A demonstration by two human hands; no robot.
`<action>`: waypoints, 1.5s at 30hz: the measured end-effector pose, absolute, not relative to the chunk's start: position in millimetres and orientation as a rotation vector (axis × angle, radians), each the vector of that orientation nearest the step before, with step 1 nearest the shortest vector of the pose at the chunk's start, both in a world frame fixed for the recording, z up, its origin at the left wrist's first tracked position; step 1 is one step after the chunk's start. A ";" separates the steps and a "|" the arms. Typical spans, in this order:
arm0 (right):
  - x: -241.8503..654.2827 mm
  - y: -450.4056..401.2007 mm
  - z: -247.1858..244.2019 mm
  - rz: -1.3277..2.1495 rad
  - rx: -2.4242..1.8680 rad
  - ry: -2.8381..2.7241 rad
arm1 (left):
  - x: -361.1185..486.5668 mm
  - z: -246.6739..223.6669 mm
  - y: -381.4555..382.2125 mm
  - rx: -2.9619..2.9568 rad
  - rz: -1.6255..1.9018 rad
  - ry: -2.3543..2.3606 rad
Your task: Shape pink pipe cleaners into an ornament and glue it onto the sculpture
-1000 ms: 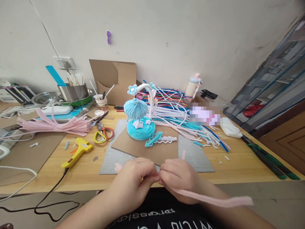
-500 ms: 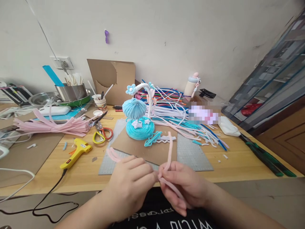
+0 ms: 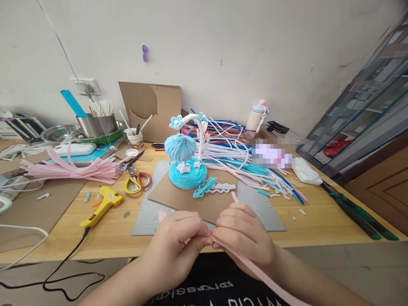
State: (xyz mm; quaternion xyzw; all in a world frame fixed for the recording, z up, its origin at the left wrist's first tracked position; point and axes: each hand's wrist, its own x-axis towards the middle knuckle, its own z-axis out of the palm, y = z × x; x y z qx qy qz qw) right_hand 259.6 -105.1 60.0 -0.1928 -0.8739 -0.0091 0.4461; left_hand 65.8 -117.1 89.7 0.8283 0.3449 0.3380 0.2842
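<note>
Pink fuzzy stems (image 3: 255, 268) run between my two hands, which meet at the fingertips over the table's front edge. My left hand (image 3: 182, 246) is closed on them, with pink ends poking out at its upper left. My right hand (image 3: 244, 238) is closed round the stems too; one short end rises above its knuckles, and a long strand trails down across the wrist to the lower right. Behind the hands, a blue fuzzy lamp-like model (image 3: 188, 173) stands on brown cardboard (image 3: 178, 199), beside a teal and white zigzag piece (image 3: 205, 187).
A yellow glue gun (image 3: 103, 206), scissors (image 3: 138, 182) and a pink stem bundle (image 3: 73, 168) lie at the left. Coloured stems (image 3: 226, 148) spread behind the model. Green-black shears (image 3: 357, 212) lie at the right. A grey cutting mat (image 3: 261, 212) is under the cardboard.
My right hand has turned over and its fingers have curled round the stems. The upright pink end has dropped, and a long strand now stretches to the lower right.
</note>
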 end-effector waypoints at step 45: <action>244.0 -100.0 72.9 1.400 -0.860 -1.802 | 59.9 82.3 -109.0 2.968 0.878 0.848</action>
